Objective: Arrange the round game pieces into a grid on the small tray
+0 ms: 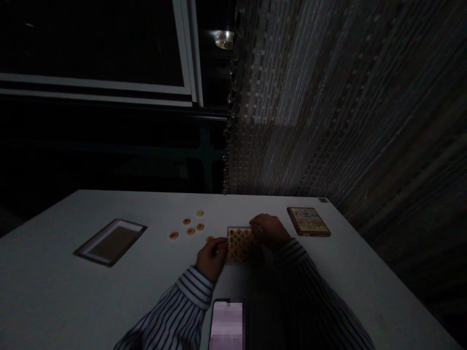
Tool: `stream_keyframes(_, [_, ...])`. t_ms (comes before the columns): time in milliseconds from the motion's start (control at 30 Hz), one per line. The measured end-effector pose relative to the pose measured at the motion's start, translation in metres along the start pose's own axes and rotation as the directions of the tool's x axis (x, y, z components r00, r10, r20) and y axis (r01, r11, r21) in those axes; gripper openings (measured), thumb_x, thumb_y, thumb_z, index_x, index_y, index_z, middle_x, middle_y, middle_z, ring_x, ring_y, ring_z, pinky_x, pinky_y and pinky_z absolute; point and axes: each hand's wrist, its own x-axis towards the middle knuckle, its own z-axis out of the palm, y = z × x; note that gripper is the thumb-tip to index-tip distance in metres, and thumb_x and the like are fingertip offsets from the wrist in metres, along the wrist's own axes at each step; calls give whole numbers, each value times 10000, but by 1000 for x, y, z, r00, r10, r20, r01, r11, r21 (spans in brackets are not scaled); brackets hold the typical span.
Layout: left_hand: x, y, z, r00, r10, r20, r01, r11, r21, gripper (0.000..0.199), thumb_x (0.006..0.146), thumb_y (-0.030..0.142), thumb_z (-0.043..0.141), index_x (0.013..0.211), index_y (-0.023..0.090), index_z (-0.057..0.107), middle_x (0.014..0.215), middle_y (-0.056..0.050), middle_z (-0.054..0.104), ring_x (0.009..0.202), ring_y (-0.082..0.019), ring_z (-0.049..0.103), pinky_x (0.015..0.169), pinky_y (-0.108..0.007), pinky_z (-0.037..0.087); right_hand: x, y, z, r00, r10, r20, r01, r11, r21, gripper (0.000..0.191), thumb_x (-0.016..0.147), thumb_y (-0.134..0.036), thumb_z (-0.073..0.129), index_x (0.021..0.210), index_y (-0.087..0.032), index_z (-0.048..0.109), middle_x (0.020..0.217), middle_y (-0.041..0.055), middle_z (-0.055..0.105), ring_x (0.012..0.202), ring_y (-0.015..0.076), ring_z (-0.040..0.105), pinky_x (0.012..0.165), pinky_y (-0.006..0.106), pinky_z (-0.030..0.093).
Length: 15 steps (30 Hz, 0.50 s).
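A shallow clear box point(226, 264) sits in front of me with rows of round Chinese chess pieces point(239, 245) in it, marked in red and dark characters. My left hand point(210, 258) is closed at the box's left edge, thumb and forefinger against its side. Over the right end of the box lies my right hand point(269, 230), its fingers curled down; whatever they grip is hidden. Several loose Chinese chess pieces point(190, 231) lie on the white table to the left, one of them point(209, 238) just behind my left hand.
At the left lies an open box lid point(111, 242) with a brown rim. A flat printed box point(308, 221) rests at the far right of the table point(153, 291). A lit phone point(226, 325) is at the near edge. Behind hangs a string curtain point(284, 97) beside a dark window.
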Motion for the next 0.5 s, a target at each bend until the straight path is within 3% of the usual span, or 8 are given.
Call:
stream_keyframes(267, [4,5,-7,998,62,10,-63,998,23,221,708,339,538,780,162,648,752,-47,671,722,-161,617,708,-290,496,0,-4,-2,997,-53,-54,54,998,23,243,805,-219,447,967,-173,623,994,56,640,916,165,553,825,282,368])
stream_keyframes(500, [26,10,-30,996,82,-42,-79,994,76,209,695,338,546,746,158,640,722,-38,667,694,-161,615,692,-285,493,6,-20,-5,993,-93,-71,97,994,50,239,808,-224,453,977,-187,619,993,47,640,920,164,548,828,288,362])
